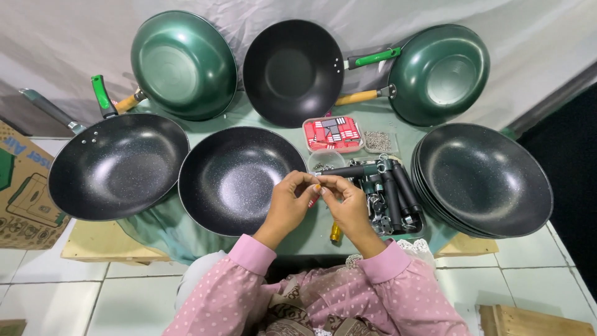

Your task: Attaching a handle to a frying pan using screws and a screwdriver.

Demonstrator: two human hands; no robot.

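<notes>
Both hands met over the green-covered worktop: my left hand and right hand were pinched nearly closed on a tiny red-and-orange piece held between the fingertips; I couldn't tell its exact kind. It sat just beside the handleless speckled black wok, near the tray of black handles and metal brackets. Red packets filled a clear box behind. I judged this a small-part prep step; the next move would call for fine fingertip alignment, not force.

white tiled floor, grey backdrop sheet
</notes>
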